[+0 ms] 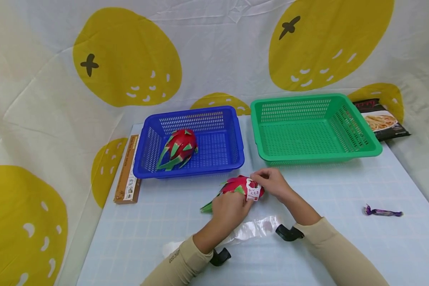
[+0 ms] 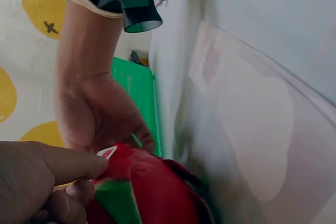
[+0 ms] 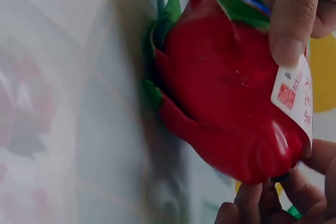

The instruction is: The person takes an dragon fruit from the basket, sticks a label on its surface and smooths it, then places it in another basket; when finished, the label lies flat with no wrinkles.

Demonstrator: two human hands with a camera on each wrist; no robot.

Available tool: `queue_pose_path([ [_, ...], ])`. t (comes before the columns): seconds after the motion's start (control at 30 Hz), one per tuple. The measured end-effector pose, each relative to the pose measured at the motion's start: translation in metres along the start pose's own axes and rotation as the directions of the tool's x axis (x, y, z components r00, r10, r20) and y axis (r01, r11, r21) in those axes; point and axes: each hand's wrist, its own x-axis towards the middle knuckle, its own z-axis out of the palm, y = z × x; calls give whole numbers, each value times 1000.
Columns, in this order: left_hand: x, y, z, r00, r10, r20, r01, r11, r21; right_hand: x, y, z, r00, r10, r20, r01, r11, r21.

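A red dragon fruit (image 1: 232,184) with green leaf tips lies on the table in front of the baskets. A white label (image 1: 253,190) with red print sits near its blunt end. My left hand (image 1: 230,206) grips the fruit from the near side; in the right wrist view its thumb (image 3: 287,51) presses the label's edge. My right hand (image 1: 271,182) holds the blunt end, its fingertips (image 3: 247,195) beside the tip and against the label's far edge. A clear plastic strip (image 1: 252,229) with a faint red print lies under the forearms.
A blue basket (image 1: 189,174) behind holds another dragon fruit (image 1: 181,145). Right of it stands a green basket (image 1: 289,137), with a black food packet (image 1: 382,119) beside it. A long brown box (image 1: 126,171) lies left, and a purple-wrapped candy (image 1: 382,212) lies right.
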Motion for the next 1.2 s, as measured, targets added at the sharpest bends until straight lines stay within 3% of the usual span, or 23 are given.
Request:
queue_pose_path([
  [0.07, -1, -2, -2, 999, 21, -45, -22, 1000, -13, -1, 2, -2, 1000, -11, 27, 11, 1000, 7],
  [0.13, -1, -4, -4, 988, 63, -141, -69, 997, -42, -3, 5, -5, 996, -44, 71, 43, 999, 19],
  [0.23, 3, -9, -7, 943, 151, -298, -179, 981, -69, -8, 12, -9, 976, -134, 171, 132, 991, 25],
  [0.3, 7, -11, -7, 922, 198, -333, -231, 971, -63, -11, 18, -11, 952, -206, 228, 204, 978, 33],
  [0.33, 10, -12, -7, 922, 217, -322, -246, 968, -52, -13, 21, -11, 940, -233, 248, 233, 972, 30],
  [0.43, 15, -15, -7, 948, 240, -210, -246, 969, -4, -16, 25, -11, 912, -306, 274, 317, 948, 3],
  [0.57, 19, -18, -7, 971, 227, -76, -225, 974, 34, -18, 25, -10, 903, -337, 266, 366, 929, -64],
  [0.7, 22, -19, -6, 978, 211, 5, -211, 977, 10, -20, 24, -9, 896, -370, 246, 402, 910, -99],
  [0.83, 23, -20, -8, 978, 204, 50, -203, 979, -14, -20, 25, -8, 888, -399, 229, 430, 896, -107],
  [1.2, 25, -21, -7, 977, 200, 76, -199, 980, -16, -26, 21, -9, 877, -423, 228, 465, 867, -179],
])
